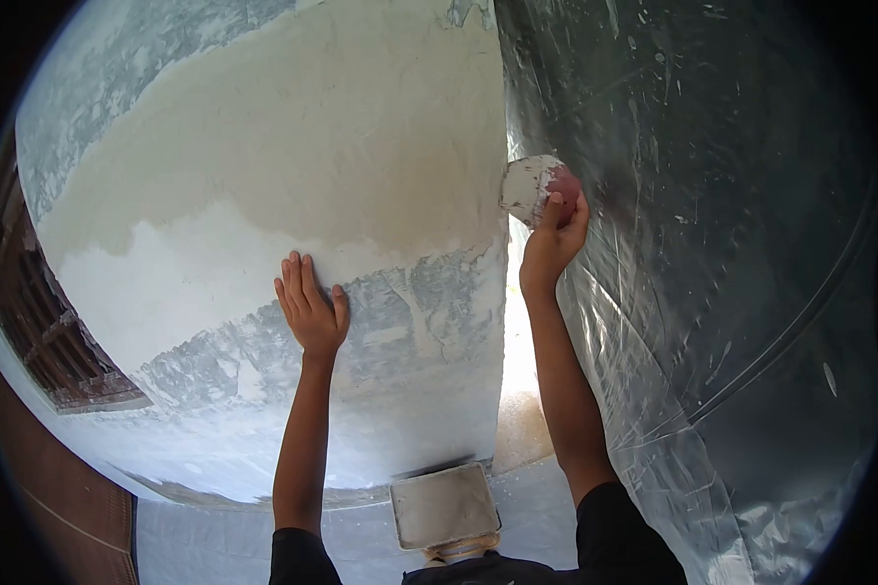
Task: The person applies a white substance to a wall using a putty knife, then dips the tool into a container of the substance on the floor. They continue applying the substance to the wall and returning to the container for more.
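My left hand (310, 310) rests flat against the wall (293, 127), fingers stretched out, at the lower border of a damp beige plaster patch. In my right hand (554, 249) is a red putty scraper (532, 190), its blade coated with whitish plaster. My thumb presses on the scraper's face while the fingers wrap behind it. The blade's left side is right at the wall's vertical right edge. Around the smooth patch, the wall is grey and mottled with rough, thin smears.
Dark plastic sheeting (732, 244), splashed with white, hangs along the right side. A shallow rectangular tray (446, 507) stands low by the wall's foot. At the left is an opening with brown slats (54, 336). Bright light shows through a gap (519, 331) beside the wall edge.
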Available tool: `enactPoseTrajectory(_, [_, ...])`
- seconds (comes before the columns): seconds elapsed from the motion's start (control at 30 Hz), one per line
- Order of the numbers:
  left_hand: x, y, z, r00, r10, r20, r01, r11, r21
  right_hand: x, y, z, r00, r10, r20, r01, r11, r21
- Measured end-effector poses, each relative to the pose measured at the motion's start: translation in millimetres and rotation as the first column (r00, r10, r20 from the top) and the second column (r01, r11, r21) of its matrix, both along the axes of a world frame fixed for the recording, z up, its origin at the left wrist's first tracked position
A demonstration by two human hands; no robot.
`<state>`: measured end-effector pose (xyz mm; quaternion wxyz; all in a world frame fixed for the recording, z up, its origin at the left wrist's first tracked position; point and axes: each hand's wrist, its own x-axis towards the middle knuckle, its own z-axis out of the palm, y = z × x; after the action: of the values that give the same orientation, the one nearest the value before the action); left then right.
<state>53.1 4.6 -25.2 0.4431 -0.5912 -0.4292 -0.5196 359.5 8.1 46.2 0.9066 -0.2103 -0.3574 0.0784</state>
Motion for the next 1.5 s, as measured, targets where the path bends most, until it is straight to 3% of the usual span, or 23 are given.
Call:
enactPoseTrajectory(0.03, [0.2, 0.2, -0.3, 1.0, -0.003, -0.001, 0.003, 1.0, -0.003, -2.3, -3.4, -0.2, 0.997, 0.08, 0.018, -0.08, 0.996, 0.045])
enactPoseTrajectory(0.1, [0.6, 0.4, 0.1, 1.0, -0.003, 0.003, 0.003, 1.0, -0.005, -18.6, -4.6, -4.7, 0.965, 0.066, 0.254, -0.083, 0.995, 0.054])
enactPoseTrajectory(0.13, [0.6, 0.0, -0.5, 1.0, -0.001, 0.004, 0.001, 1.0, -0.009, -20.1, -8.8, -9.8, 0.904, -0.052, 0.423, 0.076, 0.996, -0.04])
enactPoseTrajectory(0.17, [0.5, -0.1, -0.7, 1.0, -0.006, 0.001, 0.006, 1.0, -0.012, -22.8, -9.6, -11.7, 0.895, -0.058, 0.442, 0.109, 0.99, -0.091])
enactPoseTrajectory(0.3, [-1.8, 1.1, -3.2, 1.0, -0.006, -0.012, 0.006, 1.0, -0.01, 0.2, -1.6, -5.2, 0.995, -0.093, 0.033, 0.096, 0.987, -0.127])
enactPoseTrajectory(0.37, [-3.7, 1.0, -3.7, 1.0, -0.003, -0.015, 0.003, 1.0, -0.008, 3.7, -5.1, -10.5, 0.998, 0.051, -0.031, -0.051, 0.999, -0.005])
enactPoseTrajectory(0.43, [-2.9, 0.6, -3.7, 1.0, -0.004, -0.016, 0.004, 1.0, -0.009, -11.8, -7.0, -14.9, 0.988, 0.105, 0.114, -0.112, 0.992, 0.055])
enactPoseTrajectory(0.47, [-1.9, 0.6, -3.0, 1.0, -0.01, -0.018, 0.01, 1.0, -0.011, -19.3, -9.8, -17.5, 0.961, 0.059, 0.271, -0.071, 0.997, 0.032])
enactPoseTrajectory(0.57, [-3.4, -2.0, -4.8, 1.0, -0.011, -0.01, 0.011, 0.999, -0.033, -22.8, -11.6, -20.0, 0.965, 0.027, 0.259, 0.012, 0.989, -0.146])
enactPoseTrajectory(0.63, [-5.2, -1.9, -6.9, 1.0, -0.017, -0.024, 0.016, 0.999, -0.035, -6.8, 3.6, -25.1, 1.0, -0.024, 0.017, 0.026, 0.989, -0.149])
enactPoseTrajectory(0.7, [-6.6, -1.0, -9.4, 0.999, -0.02, -0.025, 0.019, 0.999, -0.026, -2.8, -4.1, -23.7, 0.991, 0.074, -0.11, -0.072, 0.997, 0.016])
enactPoseTrajectory(0.77, [-7.1, -0.6, -10.4, 0.999, -0.031, -0.026, 0.03, 0.999, -0.024, -11.2, -5.0, -28.0, 0.994, 0.111, -0.01, -0.111, 0.994, -0.006])
enactPoseTrajectory(0.83, [-8.8, -2.7, -10.5, 0.998, -0.028, -0.053, 0.024, 0.997, -0.072, -22.2, -4.0, -35.2, 0.967, 0.047, 0.25, -0.021, 0.994, -0.108])
enactPoseTrajectory(0.9, [-11.5, -2.5, -12.7, 0.998, -0.037, -0.06, 0.031, 0.996, -0.089, -17.4, 5.0, -40.7, 0.949, -0.038, 0.312, 0.082, 0.988, -0.131])
enactPoseTrajectory(0.97, [-14.2, -4.0, -17.1, 0.997, -0.039, -0.062, 0.033, 0.994, -0.104, -4.4, 13.7, -43.8, 0.999, -0.041, -0.034, 0.037, 0.995, -0.098])
enactPoseTrajectory(1.03, [-16.9, -4.2, -20.5, 0.997, -0.029, -0.074, 0.022, 0.995, -0.097, 2.8, 8.9, -44.0, 0.975, -0.067, -0.21, 0.062, 0.998, -0.034])
enactPoseTrajectory(1.13, [-20.4, -3.2, -22.0, 0.994, -0.076, -0.075, 0.068, 0.992, -0.108, -19.8, -5.5, -35.6, 0.985, 0.023, -0.174, -0.016, 0.999, 0.046])
enactPoseTrajectory(1.2, [-21.6, -4.8, -22.3, 0.989, -0.125, -0.085, 0.114, 0.986, -0.122, -38.6, -0.3, -39.4, 0.996, 0.033, 0.079, -0.032, 0.999, -0.012])
enactPoseTrajectory(1.23, [-22.0, -6.4, -22.6, 0.987, -0.138, -0.079, 0.128, 0.984, -0.122, -40.2, 0.0, -39.9, 0.996, 0.02, 0.084, -0.019, 1.0, -0.013])
enactPoseTrajectory(1.3, [-25.2, -12.7, -26.9, 0.98, -0.191, -0.053, 0.179, 0.967, -0.179, -41.7, 7.9, -43.1, 0.999, 0.033, 0.005, -0.033, 0.997, -0.065])
enactPoseTrajectory(1.37, [-31.0, -21.8, -33.4, 0.968, -0.25, -0.025, 0.237, 0.94, -0.244, -24.8, 15.2, -53.4, 0.993, -0.082, -0.082, 0.075, 0.994, -0.085])
enactPoseTrajectory(1.43, [-40.1, -29.7, -39.9, 0.952, -0.306, 0.008, 0.294, 0.905, -0.307, 0.6, 16.8, -72.1, 0.945, -0.018, -0.327, -0.009, 0.997, -0.08])
enactPoseTrajectory(1.5, [-49.8, -38.1, -48.2, 0.927, -0.371, 0.047, 0.358, 0.843, -0.402, 0.5, -3.0, -84.4, 0.928, -0.045, -0.369, 0.007, 0.995, -0.104])
